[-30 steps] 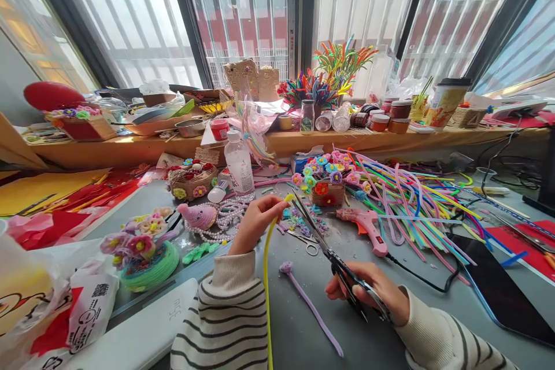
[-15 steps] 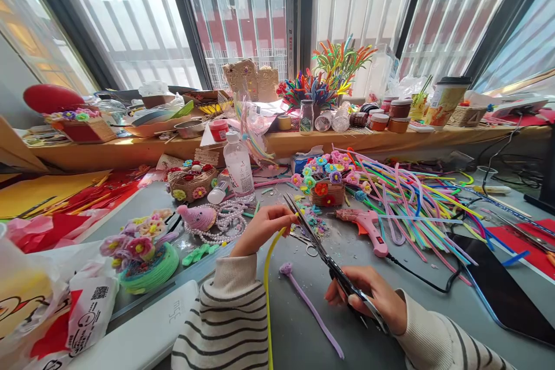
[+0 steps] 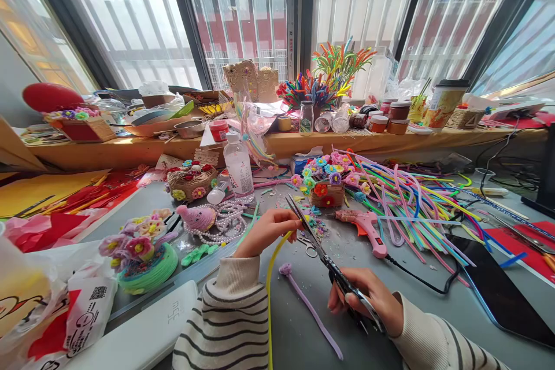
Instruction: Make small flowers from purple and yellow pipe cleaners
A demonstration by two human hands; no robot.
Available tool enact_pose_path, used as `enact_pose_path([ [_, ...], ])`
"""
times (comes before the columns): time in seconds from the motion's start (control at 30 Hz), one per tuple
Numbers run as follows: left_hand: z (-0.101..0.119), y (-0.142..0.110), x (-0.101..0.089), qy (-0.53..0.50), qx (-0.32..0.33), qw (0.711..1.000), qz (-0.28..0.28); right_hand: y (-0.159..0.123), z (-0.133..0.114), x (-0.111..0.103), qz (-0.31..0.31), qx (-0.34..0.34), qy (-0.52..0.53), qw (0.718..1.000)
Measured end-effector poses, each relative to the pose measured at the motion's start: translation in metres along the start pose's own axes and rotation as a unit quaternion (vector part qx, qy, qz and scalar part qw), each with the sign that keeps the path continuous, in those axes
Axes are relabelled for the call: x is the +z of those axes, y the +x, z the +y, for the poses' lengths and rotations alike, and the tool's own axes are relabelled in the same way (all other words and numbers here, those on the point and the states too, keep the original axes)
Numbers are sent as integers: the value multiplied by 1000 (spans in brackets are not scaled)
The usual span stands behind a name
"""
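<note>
My left hand (image 3: pixel 272 229) is closed in a pinch on a yellow pipe cleaner (image 3: pixel 272 277), which hangs down along my left sleeve. Its pinched tip is mostly hidden by my fingers. My right hand (image 3: pixel 368 296) grips a pair of dark-handled scissors (image 3: pixel 323 254), whose blades point up and left, just beside my left fingertips. Whether the blades touch the pipe cleaner I cannot tell. Below them on the grey table lies a lilac pipe cleaner (image 3: pixel 313 311) with a curled knob at its upper end. Behind the blades rests a small pair of scissors (image 3: pixel 310 250).
A pink glue gun (image 3: pixel 366 228) with a black cord lies to the right, before a heap of coloured pipe cleaners (image 3: pixel 416 202). A phone (image 3: pixel 511 289) is at far right. Leftward are a bottle (image 3: pixel 239 166), bead strings (image 3: pixel 232 222), a green flower pot (image 3: pixel 150 272) and a white box (image 3: pixel 143 324).
The yellow tip that showed at my left fingertips is now out of sight. My left hand has shifted very slightly right; the scissors stay nearly in place beside it.
</note>
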State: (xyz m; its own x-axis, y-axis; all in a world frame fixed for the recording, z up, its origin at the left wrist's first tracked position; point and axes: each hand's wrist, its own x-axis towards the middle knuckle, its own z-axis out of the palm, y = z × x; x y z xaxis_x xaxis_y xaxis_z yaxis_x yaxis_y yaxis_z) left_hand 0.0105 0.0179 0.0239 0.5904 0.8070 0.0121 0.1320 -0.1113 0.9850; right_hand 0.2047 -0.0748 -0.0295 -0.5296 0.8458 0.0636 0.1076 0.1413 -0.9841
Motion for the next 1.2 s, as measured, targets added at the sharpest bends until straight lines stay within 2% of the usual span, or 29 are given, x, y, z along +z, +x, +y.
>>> enact_pose_path([
  [0.4,-4,0,-2,11,-28,999,-23,1,3,7,-5,82,117,990],
  [0.67,-2,-1,-2,27,-59,997,-37,3,11,9,-12,77,164,983],
  [0.83,-1,-1,-2,13,-42,998,-45,2,13,11,2,69,154,986],
  [1.03,-4,1,-1,16,-44,998,-49,2,7,10,-20,76,124,989],
  [1.2,-5,2,1,30,-67,996,-55,4,8,11,-39,81,152,984],
])
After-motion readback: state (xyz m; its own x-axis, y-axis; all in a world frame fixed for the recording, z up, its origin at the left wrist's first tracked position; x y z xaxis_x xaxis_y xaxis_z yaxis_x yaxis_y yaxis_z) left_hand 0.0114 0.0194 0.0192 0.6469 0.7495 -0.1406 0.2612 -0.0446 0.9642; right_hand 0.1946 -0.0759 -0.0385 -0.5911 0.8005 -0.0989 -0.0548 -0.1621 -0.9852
